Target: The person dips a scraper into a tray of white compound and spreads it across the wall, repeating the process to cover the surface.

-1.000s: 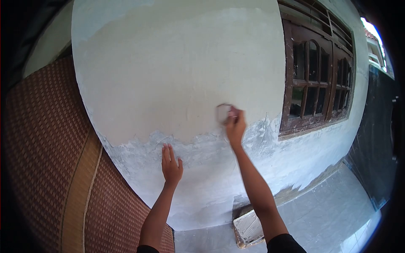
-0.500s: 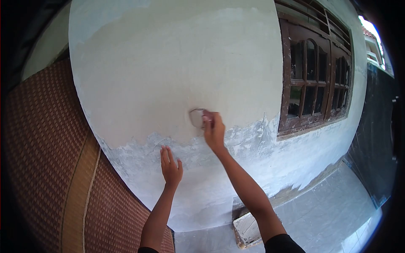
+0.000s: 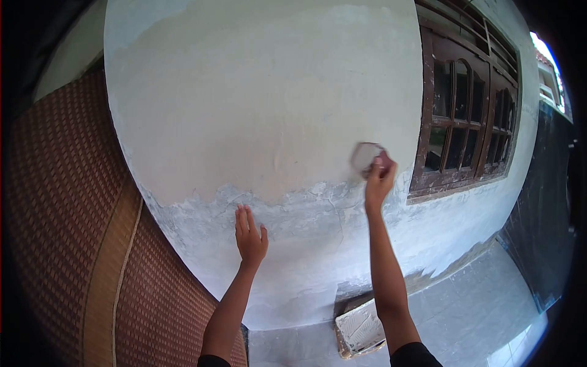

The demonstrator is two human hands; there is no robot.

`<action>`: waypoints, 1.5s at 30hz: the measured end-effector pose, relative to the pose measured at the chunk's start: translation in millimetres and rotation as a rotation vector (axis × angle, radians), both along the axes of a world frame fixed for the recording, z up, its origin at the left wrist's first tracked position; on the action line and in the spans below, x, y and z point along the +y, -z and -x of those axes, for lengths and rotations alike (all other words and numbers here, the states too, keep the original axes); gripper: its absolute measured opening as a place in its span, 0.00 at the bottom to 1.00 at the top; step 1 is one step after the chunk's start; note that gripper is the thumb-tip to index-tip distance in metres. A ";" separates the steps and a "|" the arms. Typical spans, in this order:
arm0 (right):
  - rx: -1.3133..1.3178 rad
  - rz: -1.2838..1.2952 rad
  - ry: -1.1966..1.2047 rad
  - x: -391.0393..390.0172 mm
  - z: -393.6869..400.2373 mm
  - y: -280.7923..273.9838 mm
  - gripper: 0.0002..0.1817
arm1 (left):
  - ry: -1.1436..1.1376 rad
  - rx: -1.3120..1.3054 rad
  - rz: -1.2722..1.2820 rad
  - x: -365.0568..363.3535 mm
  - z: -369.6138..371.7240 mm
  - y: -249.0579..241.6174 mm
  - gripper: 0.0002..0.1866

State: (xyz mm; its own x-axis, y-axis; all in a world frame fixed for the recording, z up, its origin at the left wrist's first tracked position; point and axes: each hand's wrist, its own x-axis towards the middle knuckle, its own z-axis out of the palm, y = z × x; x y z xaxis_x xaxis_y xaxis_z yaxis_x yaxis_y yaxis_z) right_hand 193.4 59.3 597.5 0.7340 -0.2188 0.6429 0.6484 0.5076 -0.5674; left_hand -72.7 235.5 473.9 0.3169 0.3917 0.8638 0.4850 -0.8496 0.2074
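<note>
Rubbing the wall (image 3: 263, 98), the right hand (image 3: 378, 177) pinches a sanding pad (image 3: 365, 156) near the window (image 3: 468, 116); the left hand (image 3: 249, 235) lies flat, fingers together. Upper wall looks smooth; the grey lower band remains rough.

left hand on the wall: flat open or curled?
Flat open. The left hand lies palm-down on the grey lower wall, fingers straight, together, pointing up, holding nothing.

Plastered wall (image 3: 257, 110), brown wooden window (image 3: 468, 116), grey tiled floor (image 3: 471, 306), daylight.
</note>
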 end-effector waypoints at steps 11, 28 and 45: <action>-0.322 0.307 0.011 86.9 72.8 8.7 0.09 | -0.017 0.037 0.011 -0.2 5.1 -1.2 0.39; -0.326 0.331 0.001 67.1 98.3 -5.7 0.08 | 0.014 0.022 0.018 0.4 4.1 0.5 0.39; -0.139 0.225 0.034 57.2 87.7 -3.7 0.08 | -0.002 0.010 0.013 2.5 3.9 4.9 0.38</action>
State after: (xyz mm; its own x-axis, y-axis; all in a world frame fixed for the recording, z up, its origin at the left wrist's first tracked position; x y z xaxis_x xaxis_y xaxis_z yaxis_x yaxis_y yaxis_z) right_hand 105.7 116.5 601.2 0.6303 -0.0817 0.7720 0.7421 0.3556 -0.5682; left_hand -76.5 238.0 469.0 0.3246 0.4034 0.8555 0.4889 -0.8459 0.2133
